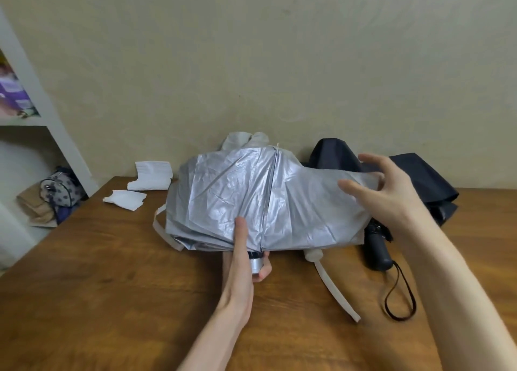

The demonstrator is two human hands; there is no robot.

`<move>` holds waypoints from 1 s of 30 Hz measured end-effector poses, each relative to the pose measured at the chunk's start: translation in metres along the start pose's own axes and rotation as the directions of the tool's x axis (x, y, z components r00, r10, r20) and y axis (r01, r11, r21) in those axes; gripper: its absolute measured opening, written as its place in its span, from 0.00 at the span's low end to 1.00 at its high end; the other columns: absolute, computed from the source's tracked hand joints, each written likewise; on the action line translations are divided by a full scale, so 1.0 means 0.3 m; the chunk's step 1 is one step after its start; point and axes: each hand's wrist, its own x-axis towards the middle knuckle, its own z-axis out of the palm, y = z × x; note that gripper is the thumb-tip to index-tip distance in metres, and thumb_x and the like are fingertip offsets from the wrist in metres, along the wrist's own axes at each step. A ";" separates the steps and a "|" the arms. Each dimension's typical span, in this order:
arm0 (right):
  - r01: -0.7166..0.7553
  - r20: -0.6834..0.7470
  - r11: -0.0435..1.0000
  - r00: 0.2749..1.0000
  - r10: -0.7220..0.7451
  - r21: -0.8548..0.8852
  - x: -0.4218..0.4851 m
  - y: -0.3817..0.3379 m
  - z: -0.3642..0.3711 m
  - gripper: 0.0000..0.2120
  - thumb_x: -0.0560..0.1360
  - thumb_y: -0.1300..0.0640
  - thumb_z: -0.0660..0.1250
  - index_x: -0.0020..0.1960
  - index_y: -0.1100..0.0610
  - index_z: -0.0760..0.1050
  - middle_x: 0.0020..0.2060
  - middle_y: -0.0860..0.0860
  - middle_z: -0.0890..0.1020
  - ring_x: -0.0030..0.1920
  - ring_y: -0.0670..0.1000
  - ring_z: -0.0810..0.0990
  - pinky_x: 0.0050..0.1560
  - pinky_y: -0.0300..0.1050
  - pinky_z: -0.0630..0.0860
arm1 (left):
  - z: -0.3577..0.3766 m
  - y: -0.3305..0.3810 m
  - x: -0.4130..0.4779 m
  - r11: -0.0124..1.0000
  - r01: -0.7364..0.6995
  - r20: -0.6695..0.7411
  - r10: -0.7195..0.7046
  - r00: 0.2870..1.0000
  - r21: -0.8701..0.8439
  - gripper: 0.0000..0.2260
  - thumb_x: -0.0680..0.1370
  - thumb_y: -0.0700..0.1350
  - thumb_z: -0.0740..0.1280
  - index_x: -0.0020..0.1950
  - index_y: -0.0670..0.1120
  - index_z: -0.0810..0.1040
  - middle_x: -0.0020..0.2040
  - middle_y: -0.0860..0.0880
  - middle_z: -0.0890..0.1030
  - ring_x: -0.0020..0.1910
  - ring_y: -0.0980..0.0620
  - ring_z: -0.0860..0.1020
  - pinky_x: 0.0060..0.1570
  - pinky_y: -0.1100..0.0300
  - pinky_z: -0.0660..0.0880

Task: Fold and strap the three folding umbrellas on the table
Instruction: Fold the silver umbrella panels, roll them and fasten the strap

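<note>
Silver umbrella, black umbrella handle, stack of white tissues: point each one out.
silver umbrella [223,197]: head view, on the canopy fabric, left of the seam.
black umbrella handle [376,251]: head view, middle of the grip.
stack of white tissues [152,175]: head view, side of the stack.

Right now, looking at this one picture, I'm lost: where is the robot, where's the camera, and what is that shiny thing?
There is no robot here: a person works with bare hands, and the single picture comes from a camera worn on their head, looking down. The left hand grips the handle of a silver umbrella whose canopy hangs loose; the right hand is spread open at its right edge. Behind lies a dark umbrella on the wooden table, with white paper stacks at left.
</note>
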 end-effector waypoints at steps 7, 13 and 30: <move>-0.259 0.374 0.965 0.899 0.228 0.034 0.024 0.073 -0.075 0.20 0.71 0.54 0.83 0.61 0.54 0.82 0.44 0.49 0.90 0.44 0.48 0.90 0.40 0.40 0.84 | -0.012 0.017 0.009 0.999 -0.039 -0.005 0.039 0.999 -0.002 0.28 0.79 0.71 0.60 0.53 0.45 0.79 0.34 0.47 0.73 0.27 0.53 0.66 0.29 0.60 0.60; -0.189 0.277 0.956 0.953 0.123 0.226 0.030 0.100 -0.049 0.10 0.74 0.57 0.80 0.55 0.56 0.87 0.45 0.50 0.91 0.48 0.50 0.90 0.52 0.46 0.85 | -0.013 0.013 0.019 0.999 -0.047 -0.017 0.047 0.999 0.023 0.28 0.78 0.71 0.61 0.55 0.45 0.78 0.35 0.48 0.75 0.27 0.54 0.67 0.28 0.63 0.62; 0.185 0.328 0.951 0.908 -0.262 0.249 -0.022 0.068 -0.009 0.10 0.83 0.55 0.70 0.63 0.50 0.85 0.54 0.40 0.89 0.55 0.41 0.87 0.54 0.36 0.83 | -0.007 -0.011 0.018 0.988 -0.154 -0.001 0.154 0.988 -0.031 0.13 0.76 0.55 0.76 0.59 0.63 0.83 0.39 0.50 0.72 0.30 0.56 0.63 0.29 0.67 0.63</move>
